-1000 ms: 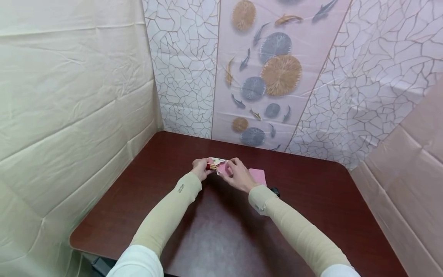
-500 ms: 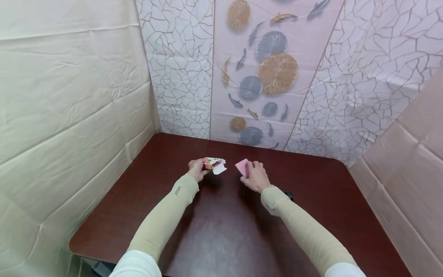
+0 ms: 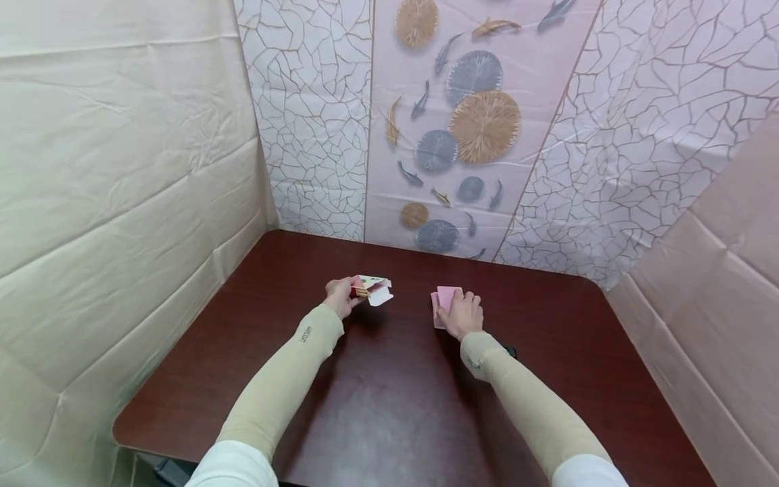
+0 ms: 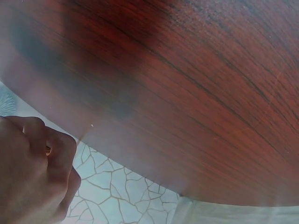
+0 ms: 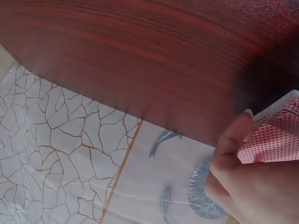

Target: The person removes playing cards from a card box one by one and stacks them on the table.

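Note:
My left hand grips a small card box above the table, its white flap hanging out towards the right. In the left wrist view only the backs of the curled fingers show, and they hide nearly all of the box. Over on the right, my right hand holds playing cards with pink patterned backs. These overlap a second batch of pink cards at the table. The right wrist view shows the thumb along the edge of the red-and-white checked cards.
A dark red-brown wooden table lies under both hands. Behind it hangs a patterned cloth with fish and round leaves. Beige cloth walls stand at the left and right sides.
My right hand has drawn away from the box, bringing pink cards to the right and down onto the others. The left hand, still holding the box, has shifted slightly left.

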A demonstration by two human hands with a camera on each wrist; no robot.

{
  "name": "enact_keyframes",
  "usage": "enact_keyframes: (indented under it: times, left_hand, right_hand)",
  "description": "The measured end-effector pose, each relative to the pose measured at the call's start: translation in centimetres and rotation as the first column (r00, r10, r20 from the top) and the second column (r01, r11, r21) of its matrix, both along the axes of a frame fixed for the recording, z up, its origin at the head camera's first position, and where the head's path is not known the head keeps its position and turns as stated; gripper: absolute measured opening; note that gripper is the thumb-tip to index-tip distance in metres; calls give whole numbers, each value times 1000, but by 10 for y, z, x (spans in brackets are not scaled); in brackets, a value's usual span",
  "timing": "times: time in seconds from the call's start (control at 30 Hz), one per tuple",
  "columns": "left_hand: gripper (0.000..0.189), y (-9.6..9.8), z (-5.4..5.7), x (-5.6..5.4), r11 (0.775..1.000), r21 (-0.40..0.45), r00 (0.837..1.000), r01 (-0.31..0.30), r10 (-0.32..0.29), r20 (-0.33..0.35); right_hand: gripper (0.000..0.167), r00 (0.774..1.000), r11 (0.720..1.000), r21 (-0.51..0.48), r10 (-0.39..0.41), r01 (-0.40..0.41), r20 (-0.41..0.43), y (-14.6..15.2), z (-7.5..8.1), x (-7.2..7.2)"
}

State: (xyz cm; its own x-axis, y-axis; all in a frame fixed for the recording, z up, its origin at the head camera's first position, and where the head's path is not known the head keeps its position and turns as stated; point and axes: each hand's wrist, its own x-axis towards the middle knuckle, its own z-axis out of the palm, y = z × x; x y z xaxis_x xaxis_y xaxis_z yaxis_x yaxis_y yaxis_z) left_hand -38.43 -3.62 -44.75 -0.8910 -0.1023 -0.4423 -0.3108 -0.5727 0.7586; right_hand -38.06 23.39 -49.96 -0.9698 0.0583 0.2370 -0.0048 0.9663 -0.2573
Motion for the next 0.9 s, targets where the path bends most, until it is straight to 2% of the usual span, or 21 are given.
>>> enact_keyframes:
  times: [0.07, 0.13, 0.5, 0.7, 0.8, 0.9]
  left_hand:
    - [41, -1, -9, -8, 1000, 5, 1000, -10, 10, -1]
    - [43, 0, -10, -10, 1000, -4, 1000, -17, 17, 10]
    - [43, 2, -12, -6, 999, -35, 1000, -3, 3, 16]
    - [44, 3, -12, -6, 1000, -26, 1000, 2, -2, 19]
    - [44, 4, -13, -5, 1000, -27, 1000, 3, -2, 21]
    - [45, 5, -13, -5, 1000, -24, 1000, -6, 7, 25]
  right_hand:
    - [58, 1000, 1000, 9, -3, 3, 25, -3, 0, 1]
    - [59, 999, 1000, 12, 0, -1, 45, -5, 0, 1]
    - [58, 997, 1000, -10, -24, 25, 78, -8, -5, 5]
    - [63, 994, 1000, 12, -6, 5, 106, -7, -2, 4]
    - [61, 997, 999, 36, 38, -40, 67, -11, 3, 3]
    - [53, 990, 990, 44, 136, -134, -28, -20, 12, 2]
